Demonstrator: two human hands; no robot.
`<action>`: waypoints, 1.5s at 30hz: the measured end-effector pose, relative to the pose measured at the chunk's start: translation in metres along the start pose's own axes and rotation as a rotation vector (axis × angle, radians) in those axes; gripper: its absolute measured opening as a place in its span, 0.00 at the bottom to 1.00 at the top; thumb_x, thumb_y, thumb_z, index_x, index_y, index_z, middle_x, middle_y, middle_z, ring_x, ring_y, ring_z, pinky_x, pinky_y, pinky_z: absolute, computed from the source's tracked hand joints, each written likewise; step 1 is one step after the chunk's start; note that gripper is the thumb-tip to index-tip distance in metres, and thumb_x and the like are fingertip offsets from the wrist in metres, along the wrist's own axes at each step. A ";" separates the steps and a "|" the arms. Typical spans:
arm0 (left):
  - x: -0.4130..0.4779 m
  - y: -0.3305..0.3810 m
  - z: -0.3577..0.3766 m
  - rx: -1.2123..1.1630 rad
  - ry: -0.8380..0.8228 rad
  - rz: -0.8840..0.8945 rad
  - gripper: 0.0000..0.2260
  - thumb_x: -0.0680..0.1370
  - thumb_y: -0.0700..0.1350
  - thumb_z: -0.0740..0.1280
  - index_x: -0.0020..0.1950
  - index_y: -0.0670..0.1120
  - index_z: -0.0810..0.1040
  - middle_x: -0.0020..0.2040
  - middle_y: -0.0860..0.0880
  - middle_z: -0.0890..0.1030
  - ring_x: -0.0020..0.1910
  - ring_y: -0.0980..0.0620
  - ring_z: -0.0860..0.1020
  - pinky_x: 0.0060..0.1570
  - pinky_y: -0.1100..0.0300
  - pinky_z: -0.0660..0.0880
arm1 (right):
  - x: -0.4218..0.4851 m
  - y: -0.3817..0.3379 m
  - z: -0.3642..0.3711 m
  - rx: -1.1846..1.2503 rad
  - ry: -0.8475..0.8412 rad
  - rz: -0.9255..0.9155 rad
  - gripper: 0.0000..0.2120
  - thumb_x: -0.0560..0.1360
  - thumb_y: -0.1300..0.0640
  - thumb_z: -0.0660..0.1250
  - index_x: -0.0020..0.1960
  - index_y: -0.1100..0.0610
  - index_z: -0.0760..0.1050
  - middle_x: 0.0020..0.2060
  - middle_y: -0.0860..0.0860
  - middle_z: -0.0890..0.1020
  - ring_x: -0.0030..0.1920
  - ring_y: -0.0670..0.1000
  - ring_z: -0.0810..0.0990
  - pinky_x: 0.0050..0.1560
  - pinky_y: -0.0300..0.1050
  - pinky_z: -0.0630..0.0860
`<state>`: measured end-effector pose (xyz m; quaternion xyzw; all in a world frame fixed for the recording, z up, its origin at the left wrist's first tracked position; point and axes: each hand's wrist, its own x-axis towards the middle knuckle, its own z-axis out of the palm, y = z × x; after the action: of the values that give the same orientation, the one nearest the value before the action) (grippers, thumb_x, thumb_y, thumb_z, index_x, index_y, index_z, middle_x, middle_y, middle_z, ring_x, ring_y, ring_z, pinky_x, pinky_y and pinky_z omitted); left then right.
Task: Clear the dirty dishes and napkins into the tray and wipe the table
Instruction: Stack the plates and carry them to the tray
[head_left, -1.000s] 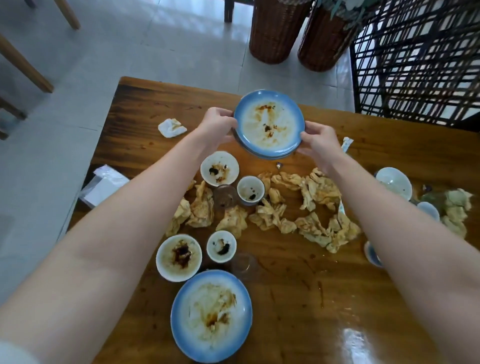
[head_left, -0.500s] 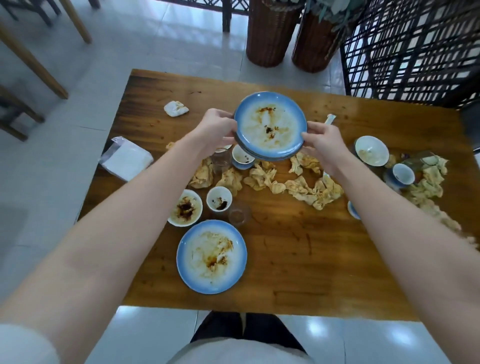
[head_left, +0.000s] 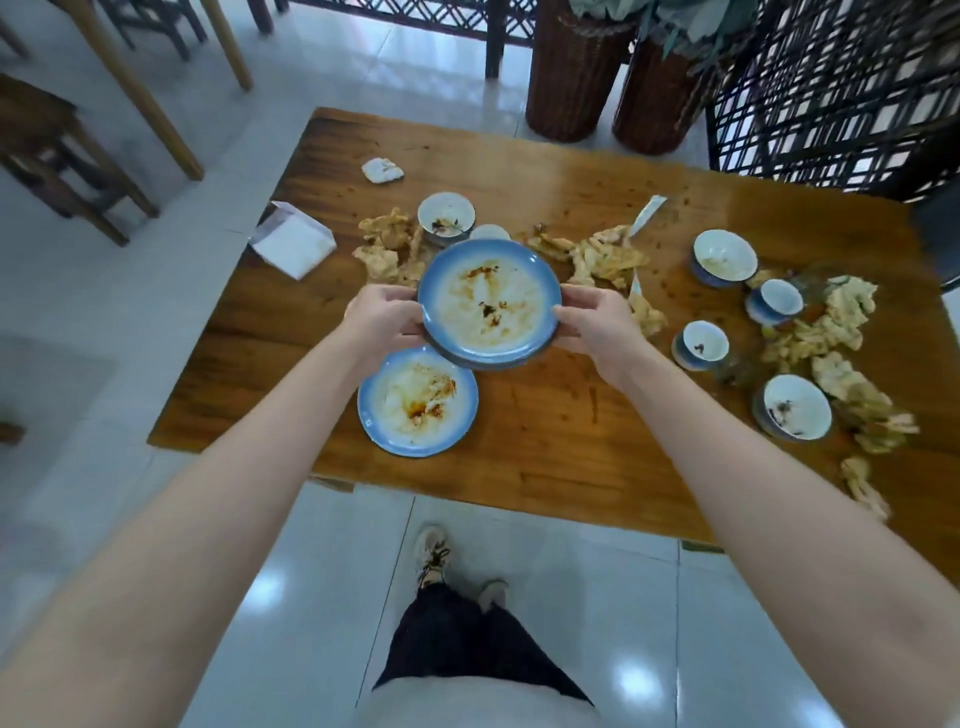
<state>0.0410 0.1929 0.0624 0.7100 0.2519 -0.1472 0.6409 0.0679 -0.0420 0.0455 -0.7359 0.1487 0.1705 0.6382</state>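
Clearing dishes: my left hand (head_left: 387, 325) and right hand (head_left: 592, 325) gripped the raised plate (head_left: 488, 304) above the second plate (head_left: 415, 402) on the desk (head_left: 571, 441); next, presumably, stacking it level.

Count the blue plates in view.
2. One plate held between left hand and right hand; the other plate on the table, partly covered by it. More could hide underneath.

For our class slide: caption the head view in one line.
Left hand and right hand hold a stained blue plate over a second plate on the wooden table.

No readable text, labels or numbers anywhere.
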 end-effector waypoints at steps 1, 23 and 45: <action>-0.009 -0.007 -0.004 -0.012 0.002 -0.009 0.17 0.75 0.30 0.62 0.63 0.34 0.75 0.56 0.37 0.80 0.52 0.43 0.81 0.52 0.53 0.80 | -0.008 0.005 0.003 -0.002 -0.009 0.013 0.23 0.77 0.64 0.65 0.70 0.63 0.67 0.60 0.56 0.78 0.54 0.52 0.81 0.40 0.41 0.81; -0.022 -0.113 -0.058 0.042 0.032 -0.250 0.21 0.77 0.33 0.65 0.70 0.40 0.70 0.66 0.43 0.74 0.58 0.49 0.72 0.62 0.50 0.73 | -0.067 0.089 0.082 -0.044 -0.003 0.203 0.25 0.77 0.65 0.66 0.72 0.60 0.66 0.67 0.54 0.73 0.59 0.50 0.74 0.38 0.36 0.76; 0.021 -0.127 -0.056 0.047 0.076 -0.273 0.22 0.77 0.34 0.67 0.70 0.42 0.70 0.64 0.45 0.74 0.57 0.50 0.72 0.54 0.55 0.75 | -0.033 0.090 0.099 -0.184 0.036 0.255 0.22 0.77 0.65 0.64 0.71 0.58 0.69 0.64 0.52 0.77 0.63 0.51 0.74 0.54 0.44 0.73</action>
<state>-0.0174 0.2581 -0.0474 0.6890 0.3667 -0.2117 0.5882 -0.0073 0.0434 -0.0319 -0.7692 0.2363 0.2498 0.5385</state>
